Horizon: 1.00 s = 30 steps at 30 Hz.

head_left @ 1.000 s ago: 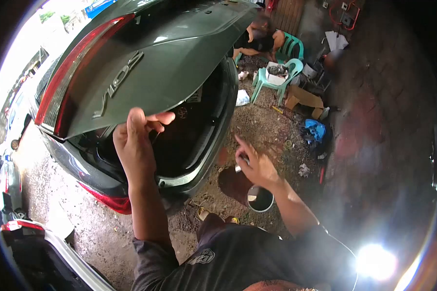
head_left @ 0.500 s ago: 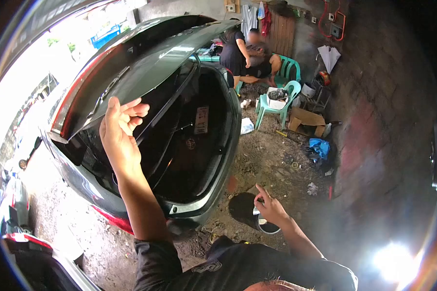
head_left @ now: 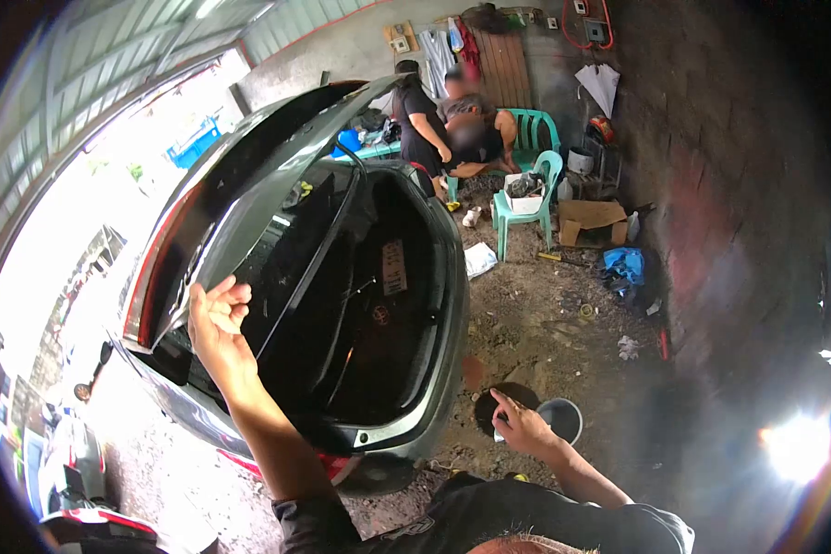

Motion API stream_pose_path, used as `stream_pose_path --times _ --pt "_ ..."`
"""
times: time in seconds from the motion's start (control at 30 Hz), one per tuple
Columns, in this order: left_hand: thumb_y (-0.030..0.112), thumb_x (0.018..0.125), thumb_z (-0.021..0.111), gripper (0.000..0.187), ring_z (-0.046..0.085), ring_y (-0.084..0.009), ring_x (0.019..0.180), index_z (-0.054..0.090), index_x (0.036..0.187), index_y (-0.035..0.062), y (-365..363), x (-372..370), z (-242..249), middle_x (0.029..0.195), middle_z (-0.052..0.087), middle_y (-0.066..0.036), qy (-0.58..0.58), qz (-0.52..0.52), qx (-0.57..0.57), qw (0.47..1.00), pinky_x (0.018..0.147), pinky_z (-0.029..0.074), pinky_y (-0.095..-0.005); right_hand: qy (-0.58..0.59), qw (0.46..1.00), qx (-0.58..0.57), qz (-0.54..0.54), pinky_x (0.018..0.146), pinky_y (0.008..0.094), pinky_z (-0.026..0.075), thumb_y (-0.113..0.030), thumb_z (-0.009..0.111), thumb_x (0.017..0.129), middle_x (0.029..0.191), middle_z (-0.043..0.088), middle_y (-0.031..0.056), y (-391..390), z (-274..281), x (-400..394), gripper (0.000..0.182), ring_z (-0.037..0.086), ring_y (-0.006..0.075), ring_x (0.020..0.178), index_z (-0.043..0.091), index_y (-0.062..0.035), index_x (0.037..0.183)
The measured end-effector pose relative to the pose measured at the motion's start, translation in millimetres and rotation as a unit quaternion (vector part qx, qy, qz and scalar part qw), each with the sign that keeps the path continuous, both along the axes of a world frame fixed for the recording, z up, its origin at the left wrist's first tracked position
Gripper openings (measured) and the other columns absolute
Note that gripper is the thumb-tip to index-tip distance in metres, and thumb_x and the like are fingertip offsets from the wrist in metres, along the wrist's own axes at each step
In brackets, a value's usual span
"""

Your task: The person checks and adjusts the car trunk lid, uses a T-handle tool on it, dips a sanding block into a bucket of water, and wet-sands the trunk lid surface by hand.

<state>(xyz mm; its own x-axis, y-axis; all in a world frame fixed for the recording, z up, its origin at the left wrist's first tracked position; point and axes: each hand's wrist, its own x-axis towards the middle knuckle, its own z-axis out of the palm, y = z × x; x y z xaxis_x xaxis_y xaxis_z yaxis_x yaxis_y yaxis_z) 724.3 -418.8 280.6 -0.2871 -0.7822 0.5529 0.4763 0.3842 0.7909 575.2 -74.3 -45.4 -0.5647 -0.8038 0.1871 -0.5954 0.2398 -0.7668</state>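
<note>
My left hand is raised in front of the lifted tailgate of a dark car, overlapping its lower corner in this view. Its fingers are apart and loosely bent, the palm partly showing. Below it gapes the dark cargo area, where a licence plate shows. My right hand hangs low to the right of the rear bumper, index finger extended and the others curled. A small white bit shows under its fingers; I cannot tell what it is. Close beside that hand stands a grey bucket.
Two people are by the green bench at the back. A green plastic chair bears a white box. A cardboard box and a blue plastic bag lie along the wall. A bright light glares at right.
The view has shifted, bringing more roof into sight. My left hand sits lower against the tailgate. My right hand has moved left relative to the bucket, exposing more of the bucket.
</note>
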Motion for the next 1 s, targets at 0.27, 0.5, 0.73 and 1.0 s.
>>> stream_pose_path --times 0.27,0.5,0.73,1.0 --pt "0.023 0.095 0.056 0.029 0.064 -0.0236 0.097 0.068 0.107 -0.0007 73.2 5.4 11.2 0.105 0.069 -0.014 -0.216 0.138 -0.406 0.877 0.086 0.048 -0.0359 -0.019 1.000 0.008 -0.018 0.075 0.0444 0.054 -0.017 0.057 0.091 0.110 0.065 0.0196 20.9 -23.4 -8.7 0.060 0.066 0.0372 0.092 0.034 -0.0038 0.144" --pt "0.043 0.095 0.055 0.060 0.043 -0.0359 0.135 0.054 0.130 -0.0058 71.9 -30.9 77.4 0.137 0.054 -0.022 -0.463 0.323 -0.610 0.556 0.116 0.028 -0.0451 -0.028 0.999 -0.005 0.014 0.074 0.0435 0.054 -0.019 0.058 0.091 0.106 0.066 0.0184 17.1 -37.3 -16.4 0.057 0.067 0.0371 0.090 0.039 -0.0021 0.142" --pt "0.050 0.097 0.049 0.072 0.039 -0.0381 0.137 0.045 0.134 -0.0114 58.7 -78.5 86.2 0.140 0.047 -0.029 -0.516 0.283 -0.584 0.559 0.118 0.025 -0.0438 -0.023 1.000 0.010 0.007 0.071 0.0411 0.053 -0.015 0.063 0.089 0.097 0.067 0.0127 20.1 -50.1 -30.7 0.063 0.067 0.0316 0.083 0.036 -0.0025 0.145" --pt "0.052 0.094 0.052 0.072 0.041 -0.0386 0.136 0.051 0.129 -0.0102 28.2 -164.5 91.4 0.139 0.049 -0.029 -0.534 0.264 -0.536 0.598 0.115 0.031 -0.0454 0.000 1.000 -0.005 -0.025 0.072 0.0427 0.052 -0.015 0.063 0.089 0.096 0.066 0.0132 42.2 -50.3 -42.3 0.062 0.065 0.0346 0.082 0.036 -0.0014 0.144"
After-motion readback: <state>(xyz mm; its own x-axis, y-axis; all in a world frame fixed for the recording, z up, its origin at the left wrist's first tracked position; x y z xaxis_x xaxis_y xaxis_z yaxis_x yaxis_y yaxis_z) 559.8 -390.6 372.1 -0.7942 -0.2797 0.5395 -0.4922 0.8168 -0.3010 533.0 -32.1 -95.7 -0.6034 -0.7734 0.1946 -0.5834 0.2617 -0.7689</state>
